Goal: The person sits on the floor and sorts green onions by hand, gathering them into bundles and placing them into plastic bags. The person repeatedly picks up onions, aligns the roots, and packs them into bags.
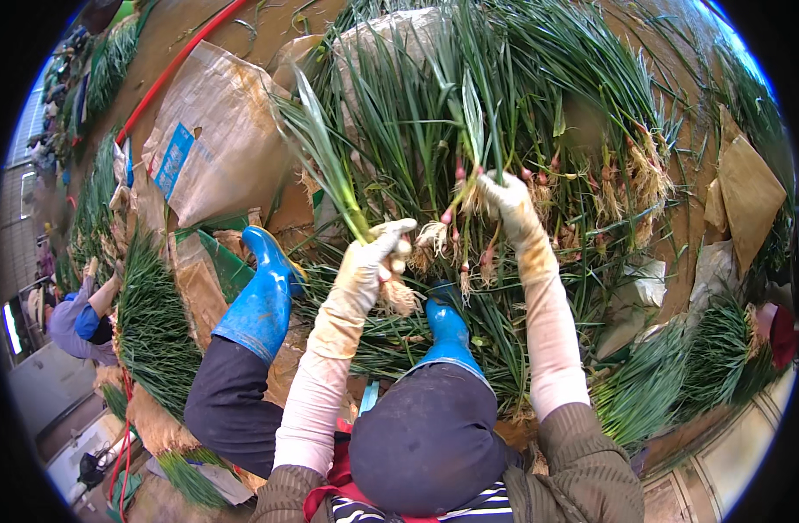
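Observation:
My left hand (376, 252), in a stained white glove, grips a small bunch of green garlic (347, 202). Its leaves point up and away, and its pale roots (399, 294) hang below the fist. To the right, my gloved right hand (514, 202) is closed around garlic stalks (476, 147) at the near side of a large heap of garlic plants (406, 124). Pinkish bulbs (446, 217) with roots dangle just left of that hand. The fingers partly hide where these stalks pass through.
My blue rubber boots (262, 281) stand among loose leaves. A woven plastic sack (216, 131) lies at the left, beyond it a red hose (177, 62). Bundled garlic (154, 327) lies left, more bundles (654, 379) right. Another person (79, 327) works at far left.

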Motion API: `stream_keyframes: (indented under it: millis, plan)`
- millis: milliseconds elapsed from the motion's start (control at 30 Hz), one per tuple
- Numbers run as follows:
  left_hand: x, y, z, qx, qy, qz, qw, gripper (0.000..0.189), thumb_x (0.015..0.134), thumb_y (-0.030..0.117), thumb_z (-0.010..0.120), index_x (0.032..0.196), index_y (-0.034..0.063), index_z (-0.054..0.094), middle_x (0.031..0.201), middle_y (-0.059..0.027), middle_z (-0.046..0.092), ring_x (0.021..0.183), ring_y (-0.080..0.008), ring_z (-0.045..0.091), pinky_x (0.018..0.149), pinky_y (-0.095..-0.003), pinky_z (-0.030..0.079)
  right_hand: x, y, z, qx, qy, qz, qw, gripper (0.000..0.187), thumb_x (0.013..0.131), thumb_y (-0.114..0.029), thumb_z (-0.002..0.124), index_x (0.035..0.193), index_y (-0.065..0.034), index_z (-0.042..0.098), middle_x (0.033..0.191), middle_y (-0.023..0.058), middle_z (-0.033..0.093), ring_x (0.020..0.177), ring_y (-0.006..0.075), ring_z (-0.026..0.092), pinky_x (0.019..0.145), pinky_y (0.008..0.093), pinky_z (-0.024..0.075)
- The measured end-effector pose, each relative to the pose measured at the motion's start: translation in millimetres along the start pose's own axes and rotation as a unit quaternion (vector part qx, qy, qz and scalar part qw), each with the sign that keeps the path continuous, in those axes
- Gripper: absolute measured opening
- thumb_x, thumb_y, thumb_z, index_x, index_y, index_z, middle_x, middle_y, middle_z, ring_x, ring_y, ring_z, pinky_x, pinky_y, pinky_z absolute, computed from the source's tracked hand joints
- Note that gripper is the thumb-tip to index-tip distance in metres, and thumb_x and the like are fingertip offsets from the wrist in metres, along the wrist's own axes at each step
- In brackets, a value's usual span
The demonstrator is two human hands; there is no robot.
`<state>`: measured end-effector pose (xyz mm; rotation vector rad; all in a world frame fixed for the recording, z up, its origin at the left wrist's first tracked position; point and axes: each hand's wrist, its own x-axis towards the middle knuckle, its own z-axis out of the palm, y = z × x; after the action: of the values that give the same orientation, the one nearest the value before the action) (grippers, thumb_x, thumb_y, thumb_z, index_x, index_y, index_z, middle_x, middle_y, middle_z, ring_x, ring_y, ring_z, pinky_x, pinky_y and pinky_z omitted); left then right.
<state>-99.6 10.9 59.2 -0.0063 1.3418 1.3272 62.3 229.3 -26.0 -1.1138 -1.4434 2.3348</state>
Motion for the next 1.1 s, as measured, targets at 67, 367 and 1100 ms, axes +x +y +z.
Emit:
stream_keyframes:
  millis: [67, 367, 1100]
  plan:
    - [11, -9, 17, 0.038, -0.015, -0.024, 0.999, 0.034, 0.095, 0.027, 0.061, 0.120, 0.0047, 0.063, 0.091, -0.0017, 0.068, 0.060, -0.0034, 0.054, 0.045, -0.0125, 0.035, -29, 9, 16, 0.075, 0.025, -0.020, 0.997, 0.021, 0.092, -0.022, 0.065, 0.100, -0.0034, 0.063, 0.073, -0.0008, 0.063, 0.054, 0.0026, 0.049, 0.047, 0.0174, 0.0322]
    - [46, -19, 37, 0.022, 0.004, -0.101, 0.995, 0.029, 0.087, 0.022, 0.069, 0.111, 0.0045, 0.069, 0.082, -0.0002, 0.066, 0.049, -0.0020, 0.048, 0.046, -0.0149, 0.039, -70, 24, 42, -0.136, -0.021, -0.046, 0.989, 0.018, 0.094, -0.020, 0.062, 0.101, -0.0035, 0.067, 0.086, 0.0023, 0.066, 0.073, 0.0077, 0.059, 0.063, 0.0239, 0.0491]
    - [-9, -28, 36, -0.001, -0.123, -0.096, 0.988, 0.028, 0.096, 0.028, 0.058, 0.100, 0.0013, 0.064, 0.082, -0.0076, 0.067, 0.058, -0.0062, 0.057, 0.050, -0.0171, 0.043, -30, 48, 82, -0.096, 0.273, -0.054, 0.956, 0.016, 0.089, -0.022, 0.060, 0.088, -0.0061, 0.061, 0.074, 0.0067, 0.064, 0.063, 0.0181, 0.064, 0.054, 0.0321, 0.0479]
